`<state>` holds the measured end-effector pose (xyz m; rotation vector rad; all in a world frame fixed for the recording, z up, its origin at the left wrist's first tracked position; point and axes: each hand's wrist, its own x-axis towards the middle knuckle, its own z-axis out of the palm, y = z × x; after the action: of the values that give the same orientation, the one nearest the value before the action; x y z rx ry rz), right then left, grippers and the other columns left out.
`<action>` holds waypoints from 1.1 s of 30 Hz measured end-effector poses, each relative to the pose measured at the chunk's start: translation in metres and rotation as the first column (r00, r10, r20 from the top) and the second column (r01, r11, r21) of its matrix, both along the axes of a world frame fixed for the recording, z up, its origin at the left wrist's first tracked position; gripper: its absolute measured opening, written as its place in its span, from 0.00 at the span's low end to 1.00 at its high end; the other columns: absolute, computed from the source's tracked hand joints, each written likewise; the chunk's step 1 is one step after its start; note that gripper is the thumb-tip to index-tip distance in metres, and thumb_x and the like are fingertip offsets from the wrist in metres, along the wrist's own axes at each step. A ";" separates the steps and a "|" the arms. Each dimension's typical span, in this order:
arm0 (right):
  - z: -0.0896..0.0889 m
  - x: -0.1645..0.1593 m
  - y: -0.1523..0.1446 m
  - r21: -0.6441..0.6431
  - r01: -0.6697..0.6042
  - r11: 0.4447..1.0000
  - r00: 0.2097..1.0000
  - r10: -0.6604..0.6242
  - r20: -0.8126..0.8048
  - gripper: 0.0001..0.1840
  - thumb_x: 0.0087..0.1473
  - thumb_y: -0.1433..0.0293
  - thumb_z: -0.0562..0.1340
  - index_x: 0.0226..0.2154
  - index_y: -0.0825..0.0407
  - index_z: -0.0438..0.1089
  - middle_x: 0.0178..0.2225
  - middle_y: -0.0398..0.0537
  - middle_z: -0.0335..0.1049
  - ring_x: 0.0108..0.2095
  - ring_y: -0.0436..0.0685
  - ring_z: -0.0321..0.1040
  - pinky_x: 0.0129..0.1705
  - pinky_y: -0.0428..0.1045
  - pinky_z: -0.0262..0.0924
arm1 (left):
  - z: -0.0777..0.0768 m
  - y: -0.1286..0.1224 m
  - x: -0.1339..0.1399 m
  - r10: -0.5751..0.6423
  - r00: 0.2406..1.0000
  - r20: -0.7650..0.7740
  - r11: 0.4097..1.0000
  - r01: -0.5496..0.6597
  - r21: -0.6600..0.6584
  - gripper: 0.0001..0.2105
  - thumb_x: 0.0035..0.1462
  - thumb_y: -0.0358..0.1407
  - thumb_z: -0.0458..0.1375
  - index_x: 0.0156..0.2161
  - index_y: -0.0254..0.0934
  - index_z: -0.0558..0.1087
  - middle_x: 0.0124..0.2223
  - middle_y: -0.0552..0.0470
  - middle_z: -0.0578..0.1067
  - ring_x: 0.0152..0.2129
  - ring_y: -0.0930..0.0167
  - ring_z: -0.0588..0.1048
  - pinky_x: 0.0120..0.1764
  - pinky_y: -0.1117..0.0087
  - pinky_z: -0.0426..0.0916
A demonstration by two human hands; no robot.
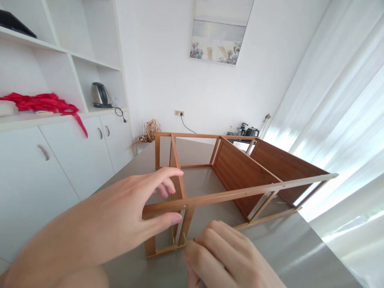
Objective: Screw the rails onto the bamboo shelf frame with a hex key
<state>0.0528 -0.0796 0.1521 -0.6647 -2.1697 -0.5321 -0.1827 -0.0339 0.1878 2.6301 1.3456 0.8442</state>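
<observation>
A brown wooden shelf rack [237, 195] lies on its side on the grey table, its panels standing upright between long rails. At its near left end is my left hand [129, 204], thumb and fingers spread apart around the top rail without a clear grip. My right hand [222, 256] is closed in a fist just in front of the rack's near legs. Whatever it holds is mostly hidden; only a thin bit shows by the index finger. Small screw holes or heads dot the near rail.
The grey table [300, 244] extends under and around the rack. White cabinets [69, 152] with a kettle [101, 95] and red ribbon [45, 103] stand at left. Dark coffee gear [250, 131] sits behind the rack, and white curtains [339, 100] hang at right.
</observation>
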 end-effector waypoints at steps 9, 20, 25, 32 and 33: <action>-0.122 0.020 0.005 -0.353 -0.035 0.935 0.926 0.163 0.341 0.12 0.64 0.75 0.60 0.29 0.50 0.61 0.28 0.41 0.66 0.28 0.51 0.60 0.29 0.47 0.53 | -0.072 -0.044 0.013 0.120 0.511 0.851 0.950 -0.308 0.051 0.13 0.64 0.42 0.59 0.52 0.42 0.70 0.49 0.49 0.76 0.45 0.68 0.77 0.53 0.64 0.73; -0.165 0.009 0.030 -0.409 0.012 0.913 0.951 0.115 0.286 0.10 0.62 0.79 0.61 0.32 0.50 0.63 0.32 0.41 0.68 0.31 0.53 0.63 0.33 0.49 0.53 | -0.200 -0.047 -0.010 0.349 0.813 0.467 0.802 -0.001 -0.598 0.32 0.60 0.35 0.59 0.68 0.45 0.54 0.63 0.43 0.71 0.63 0.63 0.67 0.67 0.54 0.58; -0.167 0.008 0.029 -0.404 -0.021 0.915 0.970 0.116 0.213 0.10 0.65 0.78 0.56 0.32 0.50 0.63 0.31 0.42 0.67 0.31 0.54 0.63 0.33 0.49 0.53 | -0.185 -0.026 -0.006 0.276 0.877 0.394 0.753 0.058 -0.656 0.27 0.57 0.38 0.62 0.62 0.43 0.67 0.56 0.46 0.78 0.53 0.62 0.76 0.60 0.59 0.67; -0.174 0.003 0.025 -0.406 -0.085 0.910 0.989 0.127 0.077 0.14 0.68 0.78 0.52 0.32 0.51 0.64 0.29 0.44 0.67 0.30 0.53 0.63 0.33 0.48 0.55 | -0.194 -0.013 0.006 0.181 0.913 0.365 0.808 0.073 -0.585 0.12 0.55 0.35 0.62 0.46 0.44 0.80 0.55 0.50 0.78 0.53 0.63 0.76 0.57 0.65 0.70; -0.176 0.003 0.025 -0.414 -0.095 0.905 0.989 0.133 0.064 0.13 0.68 0.78 0.52 0.32 0.51 0.65 0.29 0.44 0.67 0.30 0.53 0.63 0.33 0.47 0.55 | -0.196 -0.014 0.007 0.182 0.915 0.360 0.816 0.064 -0.574 0.12 0.56 0.35 0.62 0.46 0.45 0.80 0.54 0.50 0.78 0.53 0.63 0.76 0.56 0.65 0.70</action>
<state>0.0556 -0.0549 -0.0234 -0.7390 -2.4156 -0.0375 -0.1752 -0.0479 -0.0085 1.8371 1.3086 0.7673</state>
